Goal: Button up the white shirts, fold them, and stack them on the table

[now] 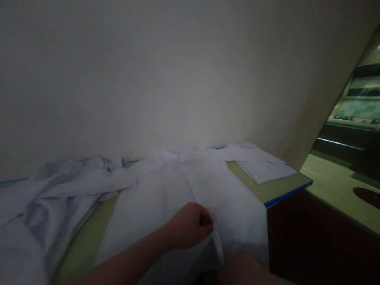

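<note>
A white long-sleeved shirt [160, 190] lies spread out, front side up, with its collar towards the wall and its sleeves out to both sides. My left hand [192, 223] is closed in a pinch on the front placket, low on the shirt. At the bottom edge of the view is my right hand [242, 265], by the lower end of the placket; it is blurred and its fingers are hidden. Between the two hands the placket strip is slightly raised.
Under the shirt is a green table [273, 192] with a blue edge. Crumpled white cloth [68, 198] is heaped on the left. Folded white fabric [264, 170] lies beneath the right sleeve. A pale wall [178, 79] stands directly behind. Dark floor [311, 237] shows at right.
</note>
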Demonstrator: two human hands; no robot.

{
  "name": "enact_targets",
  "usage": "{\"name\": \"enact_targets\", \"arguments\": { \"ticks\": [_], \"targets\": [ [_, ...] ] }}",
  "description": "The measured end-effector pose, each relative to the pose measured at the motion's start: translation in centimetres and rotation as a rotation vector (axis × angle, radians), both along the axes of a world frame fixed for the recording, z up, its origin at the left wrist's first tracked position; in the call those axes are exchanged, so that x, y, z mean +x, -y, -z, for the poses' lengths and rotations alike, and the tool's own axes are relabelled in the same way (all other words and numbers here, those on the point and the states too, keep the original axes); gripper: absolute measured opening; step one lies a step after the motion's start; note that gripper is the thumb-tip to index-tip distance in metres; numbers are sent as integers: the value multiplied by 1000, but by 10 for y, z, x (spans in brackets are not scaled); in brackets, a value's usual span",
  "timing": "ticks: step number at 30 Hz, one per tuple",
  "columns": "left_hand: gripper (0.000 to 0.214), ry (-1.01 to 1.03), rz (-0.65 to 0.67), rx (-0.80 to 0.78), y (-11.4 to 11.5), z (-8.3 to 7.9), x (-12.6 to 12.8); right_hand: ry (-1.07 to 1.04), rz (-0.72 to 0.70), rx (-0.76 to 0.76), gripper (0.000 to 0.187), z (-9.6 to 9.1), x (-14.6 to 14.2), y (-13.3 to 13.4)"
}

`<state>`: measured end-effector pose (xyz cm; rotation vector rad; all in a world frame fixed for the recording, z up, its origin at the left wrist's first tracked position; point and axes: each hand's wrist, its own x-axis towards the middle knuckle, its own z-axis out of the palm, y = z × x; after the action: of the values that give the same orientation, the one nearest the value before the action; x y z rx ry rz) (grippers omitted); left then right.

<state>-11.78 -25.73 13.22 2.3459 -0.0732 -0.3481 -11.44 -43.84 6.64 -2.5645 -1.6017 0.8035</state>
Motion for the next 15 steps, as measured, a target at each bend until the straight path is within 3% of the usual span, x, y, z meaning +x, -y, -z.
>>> {"name": "enact_targets", "arguments": {
  "ticks": [2,5,9,10,12,15],
  "targets": [
    [22,3,3,10,0,-3,-1,-115,-44,-71,18,-5,5,4],
    [27,-14,32,42,-3,-13,-6,-355,-124,-92,23,-28,21,17],
    [38,-104,116,107,-22,-35,-18,-650,-239,-132,40,-64,71,43],
    [39,-128,120,135,-31,-41,-21,-691,-195,-144,42,-71,90,50],
    [39,-137,65,230,-59,-50,-28,-744,27,-118,42,-83,139,64],
    [35,-60,-144,467,-124,-61,-40,-494,398,87,32,-93,225,87]
  ]
}}
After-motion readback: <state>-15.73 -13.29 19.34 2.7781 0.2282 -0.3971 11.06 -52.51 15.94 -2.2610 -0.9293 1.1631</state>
